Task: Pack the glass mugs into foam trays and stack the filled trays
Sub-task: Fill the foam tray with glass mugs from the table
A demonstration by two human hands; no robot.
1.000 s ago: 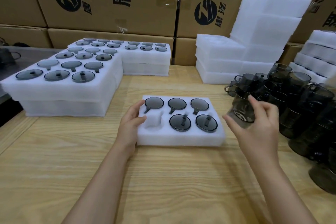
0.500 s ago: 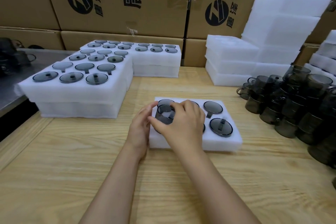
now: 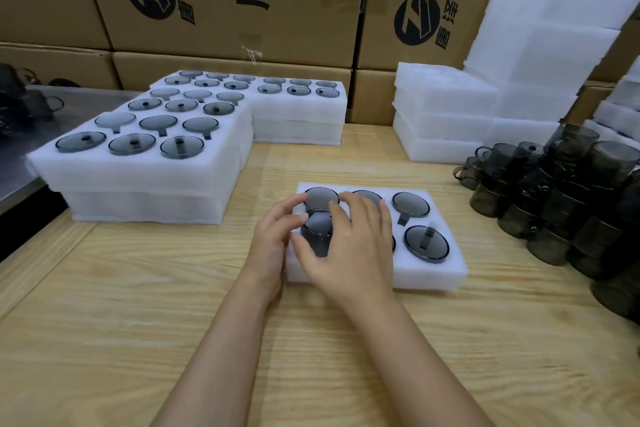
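The mug (image 3: 317, 232) stands partway into the tray (image 3: 433, 276), in the pocket at its 7 o'clock corner. The pockets that show around it hold mugs seated flush. The right hand (image 3: 349, 246) has its grip wrapped around the mug, likely to press it level. The left hand (image 3: 275, 239) curls its fingertips against the mug from 9 o'clock, probably steadying it; whether that grip truly holds cannot be told.

On the wooden counter (image 3: 138, 322), filled trays (image 3: 145, 170) are stacked at 10 o'clock, empty foam (image 3: 446, 121) at 1 and loose mugs (image 3: 561, 191) at 3. Cartons (image 3: 225, 3) wall the back.
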